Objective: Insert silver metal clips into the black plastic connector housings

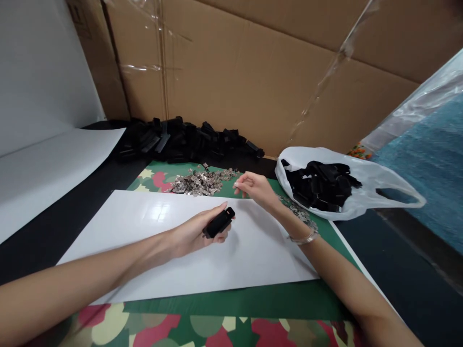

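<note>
My left hand [193, 233] rests on a white sheet [144, 250] and is closed around a small black plastic part [218, 222], held slanted with one end sticking out past the thumb. My right hand [253, 187] reaches forward to the edge of a heap of small silvery metal pieces [199, 182]; its fingertips are pinched together, and I cannot make out what is between them. A metal bracelet [303, 238] sits on the right wrist.
A long pile of black plastic parts [181, 140] lies against the cardboard wall [253, 72]. A white plastic bag [361, 193] with more black parts sits to the right. The white sheet lies on a green patterned mat [217, 327]. White board [43, 164] at left.
</note>
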{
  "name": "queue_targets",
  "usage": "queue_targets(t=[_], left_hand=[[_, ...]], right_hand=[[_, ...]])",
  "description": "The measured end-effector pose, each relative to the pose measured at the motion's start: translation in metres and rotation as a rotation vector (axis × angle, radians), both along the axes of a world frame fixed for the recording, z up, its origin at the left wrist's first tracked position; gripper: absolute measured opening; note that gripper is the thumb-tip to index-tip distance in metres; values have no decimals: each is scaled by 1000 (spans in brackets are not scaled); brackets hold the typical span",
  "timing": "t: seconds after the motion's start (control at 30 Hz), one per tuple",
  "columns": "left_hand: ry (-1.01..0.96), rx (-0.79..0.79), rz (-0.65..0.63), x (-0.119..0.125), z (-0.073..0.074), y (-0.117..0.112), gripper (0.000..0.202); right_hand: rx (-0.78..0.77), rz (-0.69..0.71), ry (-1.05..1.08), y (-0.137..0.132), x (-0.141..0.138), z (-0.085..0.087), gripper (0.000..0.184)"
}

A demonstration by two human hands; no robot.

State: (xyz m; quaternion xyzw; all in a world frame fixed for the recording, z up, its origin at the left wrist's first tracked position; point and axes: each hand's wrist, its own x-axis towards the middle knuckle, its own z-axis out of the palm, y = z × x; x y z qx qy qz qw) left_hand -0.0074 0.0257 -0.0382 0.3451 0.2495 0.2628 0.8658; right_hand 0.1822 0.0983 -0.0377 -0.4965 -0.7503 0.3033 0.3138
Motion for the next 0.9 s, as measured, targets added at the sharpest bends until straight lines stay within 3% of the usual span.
queue_targets(t=[0.1, 0.23, 0.5, 0.67, 0.77, 0.9], left_hand=[[29, 65, -12, 1, 2, -2, 33], [157, 206, -9, 4, 3, -7, 37], [280, 315, 3, 5, -1, -10, 42], [354, 320, 12, 5, -4, -10, 42], [454, 326, 9, 6, -4, -11, 43], [481, 369, -6, 8, -2, -13, 42]], right_hand=[[-22, 94, 174, -48, 1, 13, 17], [210, 54, 125, -90, -2, 19, 8], [421, 47, 99, -93, 0, 13, 13], [383, 148, -95, -96, 6, 23, 19], [345, 121, -165, -99, 3, 22, 27], [405, 92, -211, -103, -1, 17, 29]])
